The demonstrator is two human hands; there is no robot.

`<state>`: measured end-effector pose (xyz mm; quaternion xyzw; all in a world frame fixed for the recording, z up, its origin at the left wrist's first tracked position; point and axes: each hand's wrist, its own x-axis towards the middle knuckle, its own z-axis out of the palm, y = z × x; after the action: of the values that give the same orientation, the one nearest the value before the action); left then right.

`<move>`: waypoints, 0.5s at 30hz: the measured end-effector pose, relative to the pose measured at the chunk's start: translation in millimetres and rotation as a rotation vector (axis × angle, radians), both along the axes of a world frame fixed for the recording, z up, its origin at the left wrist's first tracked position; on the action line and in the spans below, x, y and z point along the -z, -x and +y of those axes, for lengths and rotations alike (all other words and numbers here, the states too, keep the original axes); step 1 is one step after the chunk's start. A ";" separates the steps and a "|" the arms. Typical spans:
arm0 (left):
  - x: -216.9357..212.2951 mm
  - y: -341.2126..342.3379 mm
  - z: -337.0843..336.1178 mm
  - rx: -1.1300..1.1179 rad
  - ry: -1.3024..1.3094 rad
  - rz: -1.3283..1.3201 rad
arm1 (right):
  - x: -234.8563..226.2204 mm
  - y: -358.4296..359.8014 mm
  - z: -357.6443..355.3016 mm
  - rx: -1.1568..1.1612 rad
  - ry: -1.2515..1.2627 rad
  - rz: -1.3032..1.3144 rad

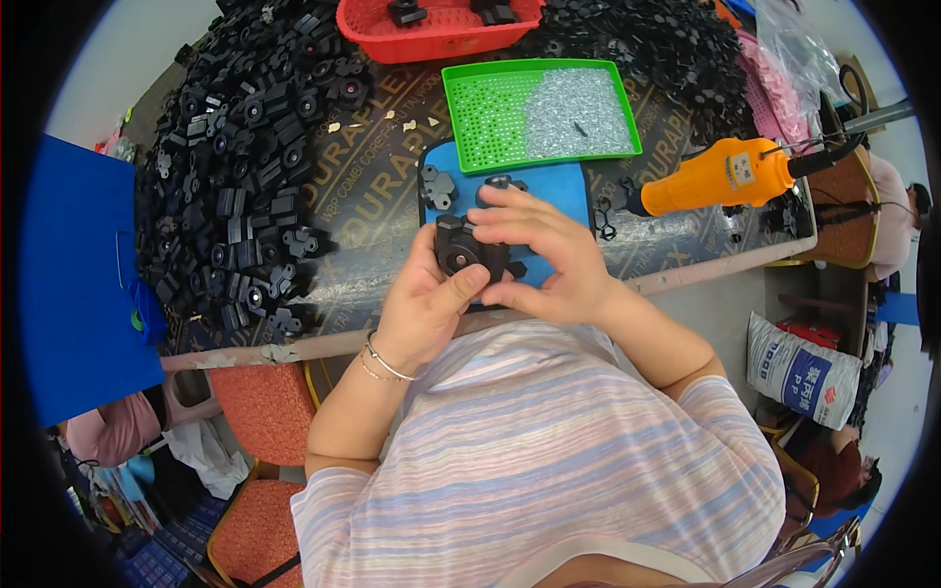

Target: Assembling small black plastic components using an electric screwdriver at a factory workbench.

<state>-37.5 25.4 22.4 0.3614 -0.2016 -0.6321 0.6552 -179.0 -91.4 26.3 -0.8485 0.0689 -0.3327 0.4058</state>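
Note:
A black plastic part [457,247] with a round centre is held up in front of me, over the near edge of a blue mat [564,196]. My left hand [423,302] is closed on its left side, the thumb pressed across its front. From the right, my right hand [554,253] grips the same part, with its fingers over the top and its thumb low at the side. My fingers hide some of the part. Beyond them, another black piece [502,183] and a flat dark bracket [438,186] lie on the mat.
Behind the mat sits a green perforated tray [480,162] of small silvery screws. A red basket [431,47] stands farther back. Black parts [240,216] are heaped at the left, more [647,54] at the back right. An orange electric screwdriver [720,176] hangs on the right.

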 end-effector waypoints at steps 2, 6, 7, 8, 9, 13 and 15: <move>1.0 0.2 2.3 0.039 -0.025 0.061 | 1.5 -0.5 3.6 0.020 0.023 -0.010; 4.9 -1.6 6.1 0.039 -0.002 -0.272 | 14.9 0.2 9.7 0.096 0.123 -0.075; 2.7 -3.9 6.7 0.044 0.027 -0.406 | 16.0 2.0 10.7 0.098 0.125 -0.076; -3.2 -6.6 9.6 0.055 0.103 -0.552 | 16.5 4.9 12.4 0.085 0.049 -0.025; -8.3 -9.9 14.3 0.065 0.180 -0.698 | 18.1 7.8 15.6 0.071 -0.028 0.027; 10.0 -29.8 34.1 0.165 0.142 -0.725 | 19.0 21.5 30.0 -0.059 -0.302 0.240; 17.2 -36.0 42.6 0.173 -0.087 -0.759 | 16.6 29.8 23.9 -0.039 -0.219 0.251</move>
<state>-1.5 68.0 5.3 0.5783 -0.4324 -0.5145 0.4624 -208.7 -67.6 9.7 -0.8351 0.1386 -0.2067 0.4906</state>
